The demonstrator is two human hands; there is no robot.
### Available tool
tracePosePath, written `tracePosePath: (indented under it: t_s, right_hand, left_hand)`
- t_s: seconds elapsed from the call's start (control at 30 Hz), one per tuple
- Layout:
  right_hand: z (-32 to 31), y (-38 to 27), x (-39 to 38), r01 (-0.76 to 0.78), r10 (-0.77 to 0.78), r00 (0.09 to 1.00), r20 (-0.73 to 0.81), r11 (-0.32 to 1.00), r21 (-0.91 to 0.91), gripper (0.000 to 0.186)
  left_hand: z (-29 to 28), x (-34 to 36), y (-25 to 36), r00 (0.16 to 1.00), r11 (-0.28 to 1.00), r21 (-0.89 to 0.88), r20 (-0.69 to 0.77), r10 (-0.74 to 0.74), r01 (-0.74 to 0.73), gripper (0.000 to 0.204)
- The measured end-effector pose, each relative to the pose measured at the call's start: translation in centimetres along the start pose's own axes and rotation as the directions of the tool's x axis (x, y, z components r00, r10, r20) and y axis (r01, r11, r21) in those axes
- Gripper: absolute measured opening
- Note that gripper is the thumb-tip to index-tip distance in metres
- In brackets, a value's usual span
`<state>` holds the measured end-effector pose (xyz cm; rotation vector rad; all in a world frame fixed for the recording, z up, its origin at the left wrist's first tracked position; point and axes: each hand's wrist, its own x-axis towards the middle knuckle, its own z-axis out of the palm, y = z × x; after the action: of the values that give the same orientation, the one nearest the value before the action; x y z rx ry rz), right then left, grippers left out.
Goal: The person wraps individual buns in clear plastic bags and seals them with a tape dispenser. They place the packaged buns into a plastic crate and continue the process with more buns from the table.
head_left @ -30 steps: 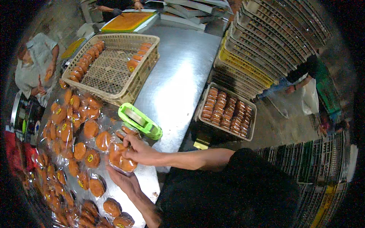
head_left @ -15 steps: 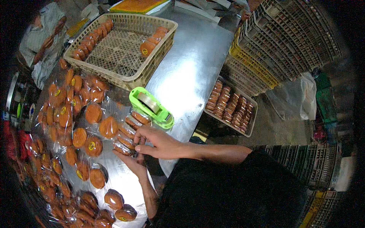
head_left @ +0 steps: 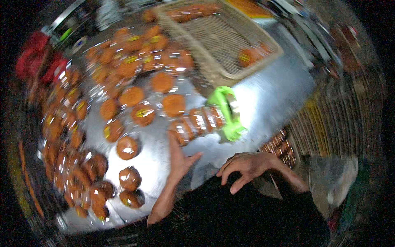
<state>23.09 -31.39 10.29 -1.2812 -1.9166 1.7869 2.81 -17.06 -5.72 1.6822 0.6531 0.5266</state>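
Note:
A short row of flat, round brown cakes [head_left: 197, 122] in clear wrap lies on the metal table, its far-right end against a lime-green tape dispenser [head_left: 225, 112]. My left hand [head_left: 179, 158] stands at the row's near-left end, fingers stretched out by the last cake and thumb spread wide; it grips nothing. To the right, close to my body, my right hand [head_left: 248, 165] hangs over the table's edge with fingers bent and apart, holding nothing. The picture is smeared by motion, so whether the left fingertips touch the cake is unclear.
Many loose wrapped cakes [head_left: 133, 96] cover the table's left side. At the back stands a beige plastic crate [head_left: 230, 76] with cakes along two sides. Stacked crates [head_left: 329, 123] rise at the right, beside a tray of packed rows [head_left: 284, 149]. A person in red [head_left: 33, 61] is at far left.
The view has swung, shifting the table scene rightward. My right hand has left the row of cakes and drawn back toward my body, opening. My left hand stays by the row's end.

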Motion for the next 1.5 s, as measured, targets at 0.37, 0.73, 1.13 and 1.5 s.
tracePosePath:
  t_s: [0.37, 0.73, 1.13, 1.5]
  right_hand:
    - [-15.3, 3.6, 13.9, -0.292, -0.135, 0.515, -0.847, 0.901, -0.321, 0.037]
    - [-19.9, 8.3, 29.4, -0.788, 0.174, 0.286, -0.943, 0.602, -0.128, 0.102]
    - [-17.2, -4.9, 15.3, -0.477, 0.219, 0.837, -0.501, 0.741, -0.472, 0.087]
    - [2.0, 1.5, -3.1, 0.195, -0.088, -0.014, -0.996, 0.977, -0.089, 0.076]
  left_hand:
    - [1.6, -1.0, -1.5, 0.975, 0.996, 0.068, -0.218, -0.045, 0.061, 0.120]
    - [2.2, -1.2, -2.6, 0.872, 0.975, -0.165, -0.488, 0.047, -0.145, 0.085]
    - [-7.2, 7.2, 8.3, 0.762, 0.611, 0.746, -0.227, 0.607, -0.264, 0.088]
    - [7.4, 5.0, 16.2, 0.971, 0.956, -0.169, -0.018, 0.240, -0.240, 0.044]
